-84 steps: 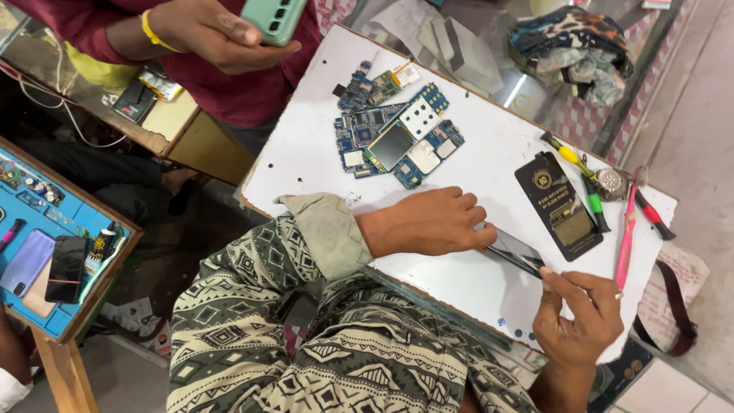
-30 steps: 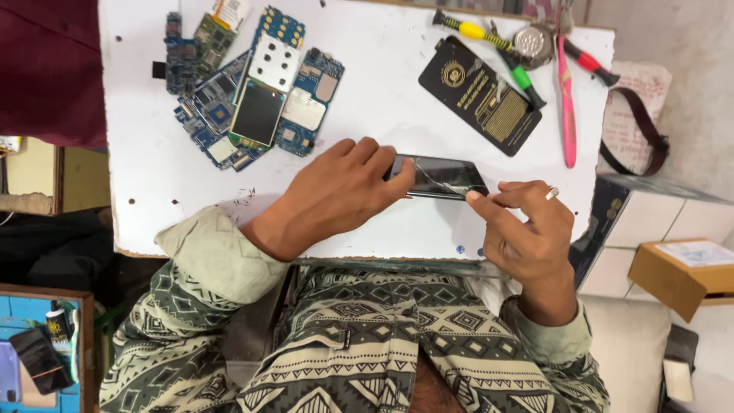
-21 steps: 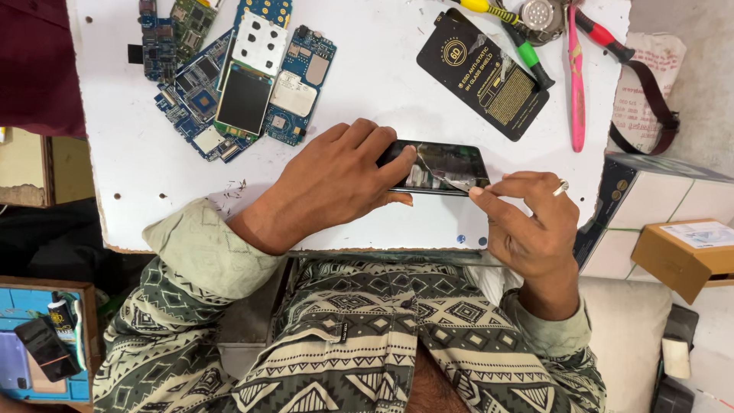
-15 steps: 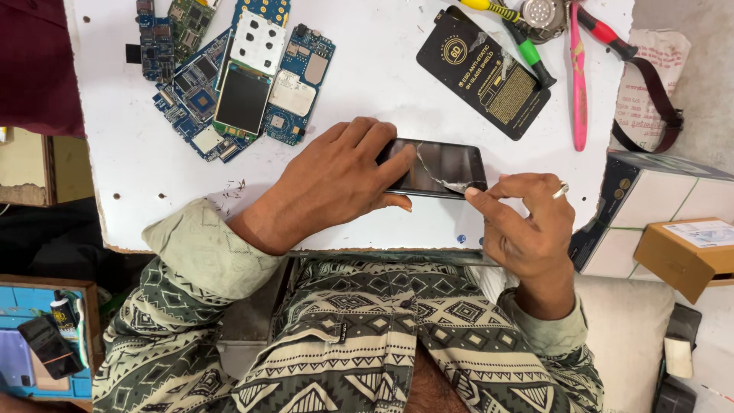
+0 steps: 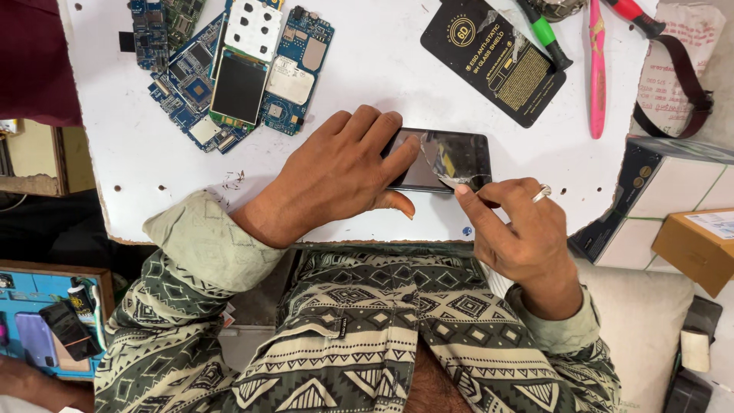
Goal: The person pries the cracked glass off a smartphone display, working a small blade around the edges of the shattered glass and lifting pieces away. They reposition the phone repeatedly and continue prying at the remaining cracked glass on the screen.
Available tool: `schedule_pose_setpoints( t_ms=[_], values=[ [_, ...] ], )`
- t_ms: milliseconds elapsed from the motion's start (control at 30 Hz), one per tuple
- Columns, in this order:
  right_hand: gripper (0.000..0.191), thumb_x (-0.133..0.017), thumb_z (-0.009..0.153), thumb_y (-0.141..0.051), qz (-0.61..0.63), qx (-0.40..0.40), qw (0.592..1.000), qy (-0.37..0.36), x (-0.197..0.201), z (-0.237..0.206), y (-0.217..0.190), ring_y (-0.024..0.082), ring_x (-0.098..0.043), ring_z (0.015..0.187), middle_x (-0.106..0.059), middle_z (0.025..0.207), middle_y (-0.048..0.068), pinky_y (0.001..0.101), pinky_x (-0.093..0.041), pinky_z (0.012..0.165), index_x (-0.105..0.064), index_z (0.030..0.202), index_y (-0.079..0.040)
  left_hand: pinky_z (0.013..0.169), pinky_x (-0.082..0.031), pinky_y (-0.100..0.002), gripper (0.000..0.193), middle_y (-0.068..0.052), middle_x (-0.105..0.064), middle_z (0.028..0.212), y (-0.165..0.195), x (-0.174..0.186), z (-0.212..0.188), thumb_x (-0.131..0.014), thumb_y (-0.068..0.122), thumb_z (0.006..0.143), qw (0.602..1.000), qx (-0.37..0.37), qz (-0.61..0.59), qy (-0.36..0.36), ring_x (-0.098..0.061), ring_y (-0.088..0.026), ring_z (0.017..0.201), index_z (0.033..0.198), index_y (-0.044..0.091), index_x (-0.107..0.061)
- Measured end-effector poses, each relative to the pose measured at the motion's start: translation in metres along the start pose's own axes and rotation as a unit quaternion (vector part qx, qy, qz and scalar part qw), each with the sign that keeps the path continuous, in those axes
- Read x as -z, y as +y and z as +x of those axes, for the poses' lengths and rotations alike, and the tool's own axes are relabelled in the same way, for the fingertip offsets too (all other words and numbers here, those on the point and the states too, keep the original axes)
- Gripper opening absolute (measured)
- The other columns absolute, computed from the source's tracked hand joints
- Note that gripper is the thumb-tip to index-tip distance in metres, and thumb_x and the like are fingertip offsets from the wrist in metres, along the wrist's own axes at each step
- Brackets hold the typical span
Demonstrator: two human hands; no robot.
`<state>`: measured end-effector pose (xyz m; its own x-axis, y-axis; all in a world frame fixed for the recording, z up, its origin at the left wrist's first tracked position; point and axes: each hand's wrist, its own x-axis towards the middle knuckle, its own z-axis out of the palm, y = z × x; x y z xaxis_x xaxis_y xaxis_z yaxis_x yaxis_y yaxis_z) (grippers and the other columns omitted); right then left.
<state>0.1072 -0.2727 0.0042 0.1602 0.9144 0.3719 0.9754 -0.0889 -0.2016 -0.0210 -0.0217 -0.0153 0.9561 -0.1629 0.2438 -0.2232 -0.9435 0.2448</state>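
Pinning one phone [image 5: 451, 157], left hand [image 5: 336, 176], right hand [image 5: 516, 233] pinching one film [image 5: 443, 162]

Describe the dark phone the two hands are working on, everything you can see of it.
The phone is a slim dark slab with a glossy screen, lying flat and face up on the white table near its front edge. The left hand presses on its left part, covering that end. A thin clear film is partly lifted off the glass, curling, pinched by the right hand at the phone's lower edge.
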Motion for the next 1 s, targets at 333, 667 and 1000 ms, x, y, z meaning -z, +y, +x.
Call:
schedule_pose_setpoints(
  t_ms=[333,667,1000],
  values=[
    [0.052,-0.075,0.067,0.012,0.003,-0.015,0.999,0.032,-0.006,-0.012,0.007,0.023,-0.064,0.077,-0.063,0.092,0.006,0.03,-0.042,0.059,-0.08,0.113,-0.009,0.098,-0.049,-0.043,0.07,-0.018,-0.054,0.124,0.0,-0.009,-0.003,-0.051,0.068,0.098,0.999,-0.005,-0.005,0.041,-0.055,-0.032,0.113,0.129,0.005,-0.056],
    [0.046,-0.075,0.071,0.015,0.012,-0.038,0.998,0.05,-0.013,-0.028,0.009,0.022,-0.064,0.082,-0.068,0.094,0.008,0.0338,-0.046,0.065,-0.079,0.111,-0.007,0.099,-0.048,-0.044,0.076,-0.017,-0.053,0.125,-0.003,-0.006,-0.003,-0.055,0.069,0.096,1.0,-0.013,-0.004,0.022,-0.053,-0.032,0.113,0.134,0.003,-0.055],
    [0.045,-0.072,0.071,0.015,0.053,-0.049,0.995,0.066,-0.019,-0.016,0.005,0.024,-0.061,0.082,-0.067,0.093,0.009,0.0346,-0.047,0.067,-0.078,0.111,-0.004,0.094,-0.048,-0.043,0.076,-0.015,-0.053,0.118,-0.002,-0.002,0.002,-0.056,0.072,0.091,1.0,-0.012,-0.015,0.022,-0.053,-0.031,0.109,0.126,0.005,-0.056]
  ],
)
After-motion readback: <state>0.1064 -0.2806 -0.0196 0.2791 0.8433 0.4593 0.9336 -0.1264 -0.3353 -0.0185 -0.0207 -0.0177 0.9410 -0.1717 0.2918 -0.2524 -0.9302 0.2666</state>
